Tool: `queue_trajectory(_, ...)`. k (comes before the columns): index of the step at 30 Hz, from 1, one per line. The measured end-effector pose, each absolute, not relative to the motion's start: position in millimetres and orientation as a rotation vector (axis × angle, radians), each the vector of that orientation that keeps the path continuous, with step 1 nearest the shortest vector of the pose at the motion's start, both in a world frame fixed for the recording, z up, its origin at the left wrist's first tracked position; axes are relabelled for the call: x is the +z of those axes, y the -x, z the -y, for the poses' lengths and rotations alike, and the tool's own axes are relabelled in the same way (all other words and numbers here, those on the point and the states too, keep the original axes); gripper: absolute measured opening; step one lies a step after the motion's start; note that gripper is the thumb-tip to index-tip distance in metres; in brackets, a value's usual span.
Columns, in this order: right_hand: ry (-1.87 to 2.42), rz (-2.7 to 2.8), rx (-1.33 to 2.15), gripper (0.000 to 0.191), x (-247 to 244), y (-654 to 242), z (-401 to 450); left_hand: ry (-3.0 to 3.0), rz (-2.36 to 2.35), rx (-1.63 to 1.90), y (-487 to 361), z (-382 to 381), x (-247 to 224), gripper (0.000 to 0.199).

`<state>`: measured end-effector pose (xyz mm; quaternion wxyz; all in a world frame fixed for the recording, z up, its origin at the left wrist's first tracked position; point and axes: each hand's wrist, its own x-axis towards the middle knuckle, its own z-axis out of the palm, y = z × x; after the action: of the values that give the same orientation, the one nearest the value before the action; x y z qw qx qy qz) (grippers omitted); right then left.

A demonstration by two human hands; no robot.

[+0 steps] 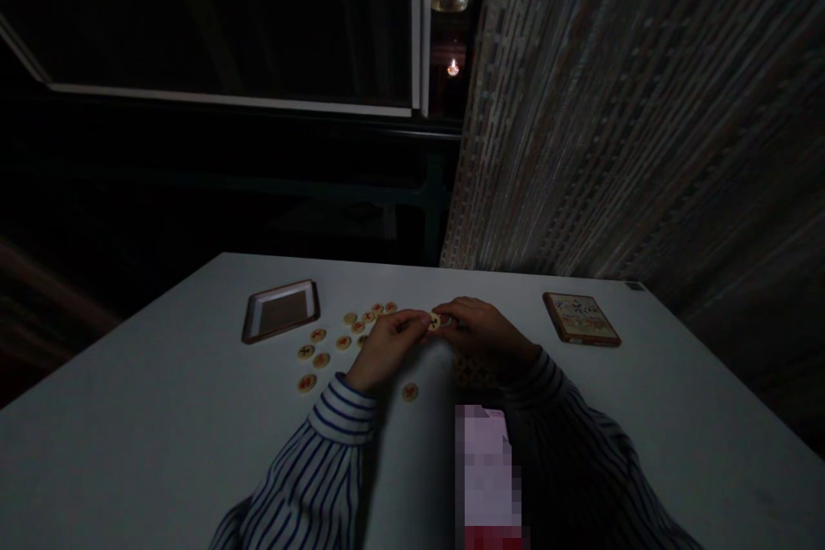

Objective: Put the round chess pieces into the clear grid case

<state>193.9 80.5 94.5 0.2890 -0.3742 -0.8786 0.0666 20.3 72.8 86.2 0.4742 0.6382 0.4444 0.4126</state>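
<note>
A round, pale xiangqi piece (435, 322) with a dark character is pinched between both hands above the white table. My left hand (390, 347) grips its left side with thumb and fingers. From the right, my right hand (485, 335) closes on the same piece with its fingertips. Several loose xiangqi pieces (344, 343), mostly with red characters, lie spread to the left of my left hand, some partly hidden behind it. One red-marked piece (410, 393) lies apart, between my forearms. Under my right hand, a dim cluster of pieces (469, 371) sits in shadow, partly covered.
An open shallow tray (314, 301), perhaps a box half, lies at the table's left. A printed box (582, 318) rests on the right. A phone with a blurred screen (488, 473) lies near my right forearm. A string curtain (547, 103) hangs behind the table (161, 412).
</note>
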Motion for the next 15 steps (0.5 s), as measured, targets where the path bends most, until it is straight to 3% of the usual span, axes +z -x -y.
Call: queue_trajectory(15, 1.122, 2.394, 0.106, 0.024, 110, -209, -76, -1.606, -1.090, 0.946, -39, -82, 97, 0.029)
